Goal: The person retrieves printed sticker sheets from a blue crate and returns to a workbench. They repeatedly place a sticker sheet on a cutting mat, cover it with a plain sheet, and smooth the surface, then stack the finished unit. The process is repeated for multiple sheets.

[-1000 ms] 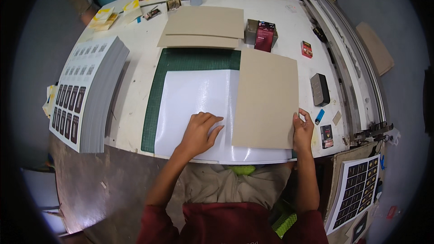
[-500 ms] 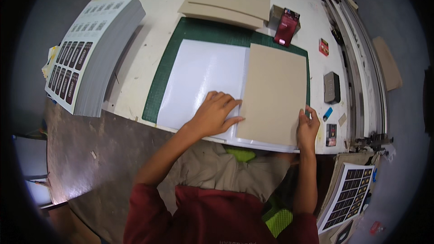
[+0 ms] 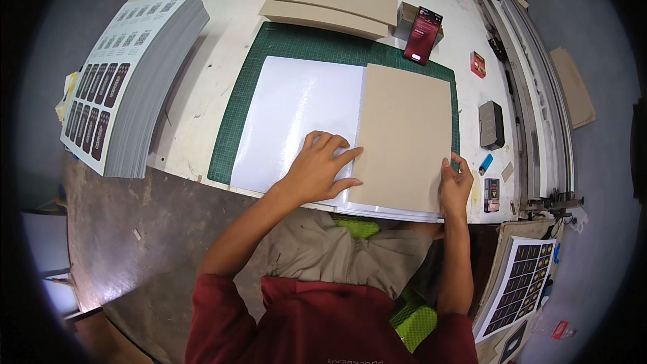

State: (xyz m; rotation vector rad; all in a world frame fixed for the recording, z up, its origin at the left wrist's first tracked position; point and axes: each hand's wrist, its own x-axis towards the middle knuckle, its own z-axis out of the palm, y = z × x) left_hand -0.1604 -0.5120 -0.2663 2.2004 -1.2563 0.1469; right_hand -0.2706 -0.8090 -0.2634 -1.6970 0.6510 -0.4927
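Observation:
A beige cardboard sheet [image 3: 404,135] lies over the right part of a glossy white sheet [image 3: 290,108], which rests on a green cutting mat [image 3: 236,121]. My left hand [image 3: 320,167] lies on the white sheet with fingers spread, thumb and forefinger tips touching the cardboard's left edge. At the lower right edge of the cardboard, my right hand [image 3: 457,189] has its thumb on top and its other fingers curled alongside the edge. What its fingertips do under the edge is hidden.
A tall stack of printed sheets [image 3: 155,87] stands at the left. More cardboard sheets [image 3: 330,0] lie behind the mat, beside a phone [image 3: 423,35] propped on a box. A dark case [image 3: 491,125], blue lighter [image 3: 486,164] and small packs lie right, before a long metal rail [image 3: 536,94].
The view has shifted slightly. Both hands keep nearly the same places at the cardboard's edges, and the cardboard lies much as before over the white sheet.

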